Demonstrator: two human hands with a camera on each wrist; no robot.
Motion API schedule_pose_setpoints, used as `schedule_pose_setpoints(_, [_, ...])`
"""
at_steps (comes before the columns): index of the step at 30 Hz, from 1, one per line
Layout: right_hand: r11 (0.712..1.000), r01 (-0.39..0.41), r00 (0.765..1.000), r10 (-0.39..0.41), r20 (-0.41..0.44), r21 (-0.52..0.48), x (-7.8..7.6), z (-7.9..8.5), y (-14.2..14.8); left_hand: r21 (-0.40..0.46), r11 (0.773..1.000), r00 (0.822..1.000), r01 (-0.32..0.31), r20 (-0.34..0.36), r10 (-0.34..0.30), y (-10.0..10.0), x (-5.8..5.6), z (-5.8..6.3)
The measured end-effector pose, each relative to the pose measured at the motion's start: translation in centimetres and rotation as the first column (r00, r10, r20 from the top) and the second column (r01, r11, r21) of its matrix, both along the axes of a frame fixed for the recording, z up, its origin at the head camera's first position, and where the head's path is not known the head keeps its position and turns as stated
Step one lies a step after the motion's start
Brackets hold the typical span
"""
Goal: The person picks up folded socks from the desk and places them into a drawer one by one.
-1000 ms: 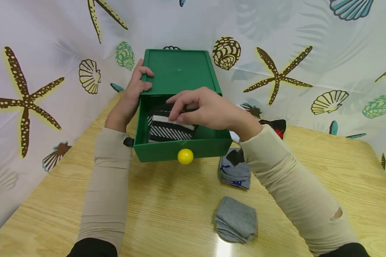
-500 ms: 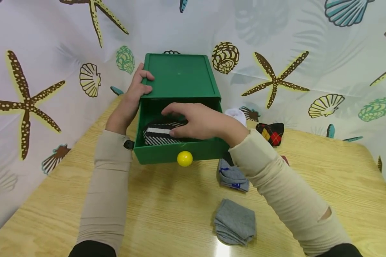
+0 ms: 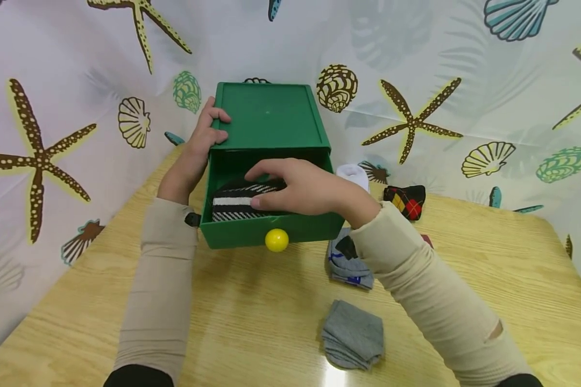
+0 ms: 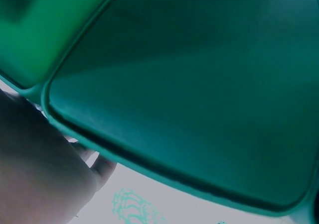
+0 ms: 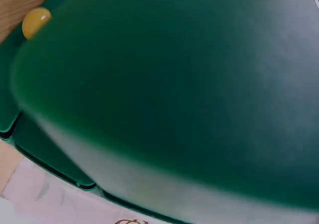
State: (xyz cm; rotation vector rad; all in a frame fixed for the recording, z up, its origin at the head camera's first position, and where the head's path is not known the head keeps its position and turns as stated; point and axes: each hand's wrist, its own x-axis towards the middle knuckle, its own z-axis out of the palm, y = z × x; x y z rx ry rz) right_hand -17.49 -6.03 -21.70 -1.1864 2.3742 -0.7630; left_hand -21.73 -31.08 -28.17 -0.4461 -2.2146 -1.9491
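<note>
A green drawer box (image 3: 266, 115) stands on the table with its drawer (image 3: 237, 235) pulled out. My left hand (image 3: 200, 140) holds the box's left side, its fingertips hooked over the top edge. The left wrist view has the same hand (image 4: 40, 169) along the box's side wall. In the drawer's left part lies a folded black-and-white sock (image 3: 232, 201). My right hand (image 3: 305, 188) reaches into the drawer with thumb and index finger spread apart, thumb tip at the sock; its other fingers are hidden. Box surfaces fill much of the right wrist view, without the hand.
A yellow knob (image 3: 277, 240) sticks out from the drawer front. On the table to the right lie a grey sock with blue marks (image 3: 346, 271), folded grey socks (image 3: 353, 334), a white roll (image 3: 352, 173) and an argyle sock (image 3: 406, 201). A shell-patterned curtain (image 3: 416, 64) hangs behind.
The striped sock has shifted left and toward the drawer front. My right thumb and index finger have spread from a pinch on it. The left hand keeps its place on the box.
</note>
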Motion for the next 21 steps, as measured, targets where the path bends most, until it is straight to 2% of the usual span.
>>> schedule_pose_setpoints(3, [0.999,-0.007,0.999,0.009,0.038,-0.054,-0.2,-0.3,0.5,-0.005,1.0,1.0,0.001,0.005,-0.001,0.2,0.0,0.0])
schedule_pose_setpoints(6, [0.998,0.022,0.999,-0.02,0.032,-0.067,-0.1,-0.3,1.1,-0.005,1.0,1.0,0.005,0.005,-0.005,0.2,-0.1,0.1])
schedule_pose_setpoints(10, [0.987,0.098,0.995,-0.101,-0.017,-0.129,0.6,0.4,2.3,-0.008,1.0,1.0,0.006,0.01,-0.006,0.3,-0.1,0.1])
schedule_pose_setpoints(12, [0.967,0.148,0.987,-0.159,-0.034,-0.209,1.1,0.9,3.3,-0.009,1.0,1.0,0.002,0.014,-0.002,0.3,-0.1,0.0])
schedule_pose_setpoints(14, [0.927,0.189,0.975,-0.217,-0.053,-0.325,1.4,1.2,4.6,-0.011,1.0,1.0,-0.001,0.016,0.001,0.3,-0.1,0.0])
schedule_pose_setpoints(18, [0.798,0.235,0.941,-0.33,-0.075,-0.555,1.6,1.1,7.7,-0.01,1.0,1.0,-0.01,0.013,0.01,0.3,-0.1,0.0])
schedule_pose_setpoints(21, [0.72,0.277,0.927,-0.374,-0.019,-0.636,1.6,0.4,10.2,-0.008,1.0,1.0,-0.015,0.012,0.015,0.2,-0.1,0.0])
